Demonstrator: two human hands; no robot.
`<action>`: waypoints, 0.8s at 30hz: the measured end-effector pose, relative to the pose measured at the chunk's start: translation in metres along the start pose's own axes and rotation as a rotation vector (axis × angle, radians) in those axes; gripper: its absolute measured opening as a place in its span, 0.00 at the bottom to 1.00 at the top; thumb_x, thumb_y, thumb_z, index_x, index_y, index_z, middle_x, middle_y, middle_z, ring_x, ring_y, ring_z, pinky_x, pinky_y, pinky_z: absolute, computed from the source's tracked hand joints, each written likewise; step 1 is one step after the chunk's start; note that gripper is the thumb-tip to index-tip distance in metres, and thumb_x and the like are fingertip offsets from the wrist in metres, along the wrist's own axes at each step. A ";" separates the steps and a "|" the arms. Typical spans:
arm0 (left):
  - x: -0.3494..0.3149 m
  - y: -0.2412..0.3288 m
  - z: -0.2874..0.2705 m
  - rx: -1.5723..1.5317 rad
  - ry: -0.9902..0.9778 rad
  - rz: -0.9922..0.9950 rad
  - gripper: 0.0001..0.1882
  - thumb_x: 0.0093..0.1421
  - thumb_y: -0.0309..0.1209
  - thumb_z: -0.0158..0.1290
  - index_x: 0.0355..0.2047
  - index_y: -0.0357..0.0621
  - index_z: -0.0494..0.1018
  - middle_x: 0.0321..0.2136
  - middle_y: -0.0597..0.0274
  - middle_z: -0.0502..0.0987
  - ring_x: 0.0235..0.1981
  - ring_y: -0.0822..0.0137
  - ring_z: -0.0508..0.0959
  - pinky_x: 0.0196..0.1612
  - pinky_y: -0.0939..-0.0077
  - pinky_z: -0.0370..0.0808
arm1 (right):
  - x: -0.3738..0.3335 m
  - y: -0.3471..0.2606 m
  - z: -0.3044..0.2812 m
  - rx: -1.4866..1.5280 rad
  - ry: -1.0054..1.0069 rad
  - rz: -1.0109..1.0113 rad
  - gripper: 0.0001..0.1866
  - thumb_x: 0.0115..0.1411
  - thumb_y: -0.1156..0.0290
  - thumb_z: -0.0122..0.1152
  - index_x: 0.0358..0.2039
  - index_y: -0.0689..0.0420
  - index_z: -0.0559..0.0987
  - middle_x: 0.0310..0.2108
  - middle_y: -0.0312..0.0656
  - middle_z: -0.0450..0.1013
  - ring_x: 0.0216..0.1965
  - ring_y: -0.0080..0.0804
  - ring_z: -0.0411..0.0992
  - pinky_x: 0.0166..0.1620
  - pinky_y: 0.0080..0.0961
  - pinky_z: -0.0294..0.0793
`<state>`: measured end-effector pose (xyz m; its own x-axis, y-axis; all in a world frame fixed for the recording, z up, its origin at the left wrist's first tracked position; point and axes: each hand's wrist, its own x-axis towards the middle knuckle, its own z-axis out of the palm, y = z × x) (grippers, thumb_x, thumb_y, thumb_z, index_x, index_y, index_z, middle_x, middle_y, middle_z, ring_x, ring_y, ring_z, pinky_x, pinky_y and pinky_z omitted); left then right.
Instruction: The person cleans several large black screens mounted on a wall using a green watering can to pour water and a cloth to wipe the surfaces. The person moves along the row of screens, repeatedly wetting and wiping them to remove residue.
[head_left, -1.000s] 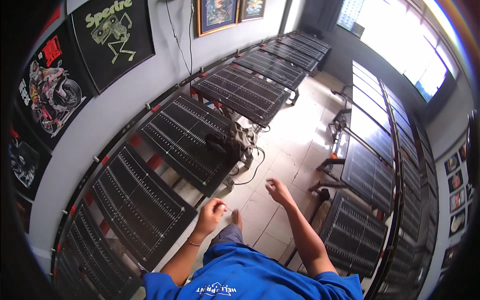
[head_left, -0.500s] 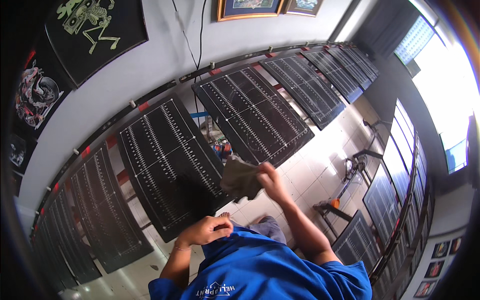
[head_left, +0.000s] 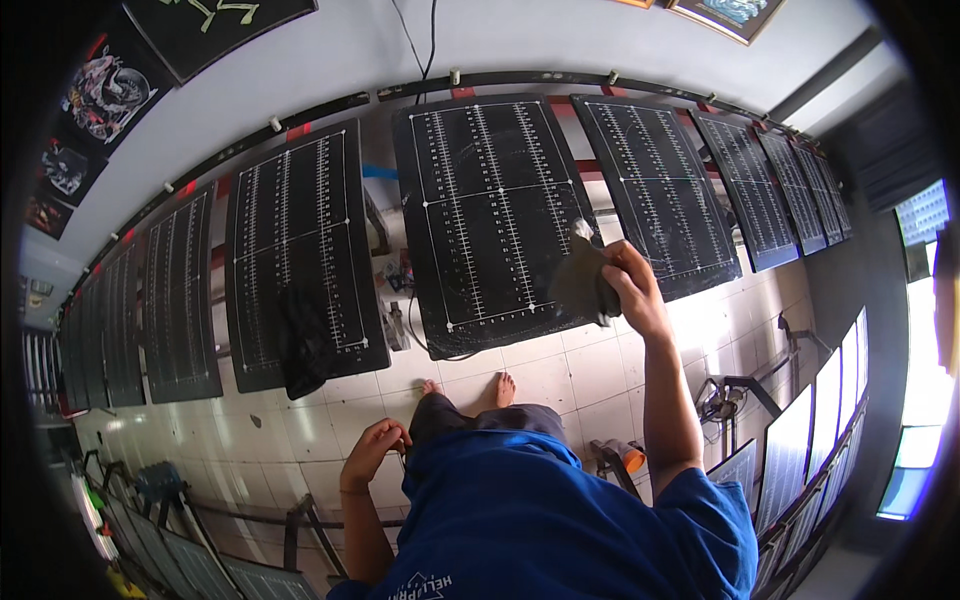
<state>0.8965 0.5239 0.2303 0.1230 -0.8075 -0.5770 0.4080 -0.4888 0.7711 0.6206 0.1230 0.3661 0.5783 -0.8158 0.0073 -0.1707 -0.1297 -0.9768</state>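
Observation:
A grey-green cloth (head_left: 578,283) is pinched in my right hand (head_left: 637,287) and hangs over the lower right edge of a black board (head_left: 480,235) with white ruler markings. Whether the cloth touches the board, I cannot tell. My left hand (head_left: 372,452) is beside my waist, its fingers loosely curled with nothing visible in them. On the near end of the marked board to the left (head_left: 295,225) lies a crumpled black cloth (head_left: 303,345).
More marked boards stand in a curved row along the wall, including one on the right (head_left: 655,190). Another rack of boards (head_left: 800,440) is at my right. Behind the row runs a dark rail (head_left: 520,78). An orange-ended part (head_left: 632,458) sits low at my right.
I have turned to the right, so the boards sit further left in view. My right hand has carried the cloth to the middle board's right edge. My left hand stays near my waist.

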 end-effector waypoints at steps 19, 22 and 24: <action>-0.045 -0.289 -0.055 0.112 0.393 -0.322 0.15 0.65 0.41 0.51 0.40 0.42 0.73 0.33 0.57 0.80 0.28 0.64 0.80 0.33 0.70 0.78 | -0.018 0.142 0.267 -0.835 -0.271 -0.516 0.31 0.55 0.61 0.63 0.61 0.46 0.73 0.65 0.45 0.63 0.68 0.43 0.59 0.71 0.39 0.56; -0.025 -0.220 -0.058 -0.160 0.605 -0.274 0.17 0.68 0.43 0.48 0.42 0.40 0.72 0.34 0.54 0.78 0.28 0.63 0.79 0.35 0.71 0.77 | -0.026 0.162 0.225 -0.807 -0.257 -0.427 0.30 0.54 0.64 0.65 0.60 0.47 0.73 0.65 0.43 0.63 0.69 0.45 0.57 0.71 0.45 0.53; -0.032 -0.232 -0.076 -0.216 0.693 -0.258 0.17 0.67 0.43 0.48 0.41 0.41 0.72 0.32 0.54 0.78 0.27 0.64 0.78 0.32 0.71 0.77 | -0.046 0.197 0.156 -0.890 -0.095 -0.338 0.33 0.53 0.68 0.67 0.61 0.47 0.72 0.66 0.41 0.62 0.70 0.47 0.55 0.70 0.54 0.50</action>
<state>0.8662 0.6882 0.0496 0.5093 -0.2506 -0.8233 0.6596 -0.5009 0.5604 0.6845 0.2229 0.1404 0.7639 -0.6124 0.2035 -0.5038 -0.7630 -0.4051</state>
